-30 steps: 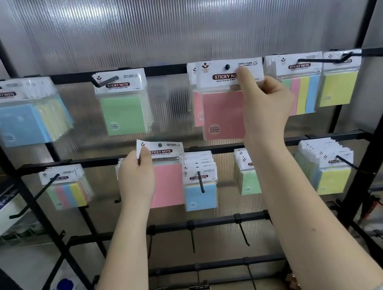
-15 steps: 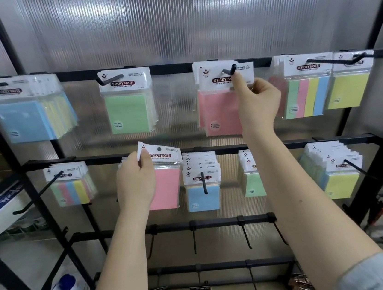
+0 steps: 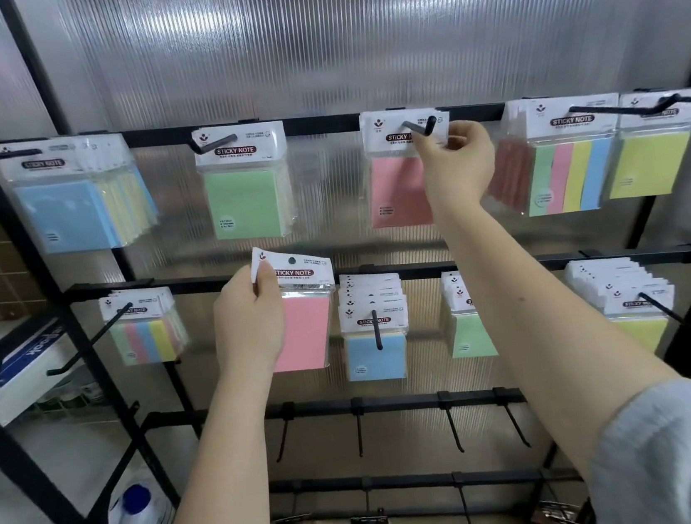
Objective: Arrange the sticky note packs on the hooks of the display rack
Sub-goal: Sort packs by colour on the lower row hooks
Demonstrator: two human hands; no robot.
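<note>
Right hand (image 3: 455,161) pinches the hung pink pack (image 3: 397,185); left hand (image 3: 250,317) grips a spare pack (image 3: 304,310) (header hole may tear if tugged).

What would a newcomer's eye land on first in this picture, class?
Probably the pink sticky note pack on the top rail's middle hook, where the right hand pinches its header card. Next, the second pink pack, off any hook, held lower down by the left hand.
</note>
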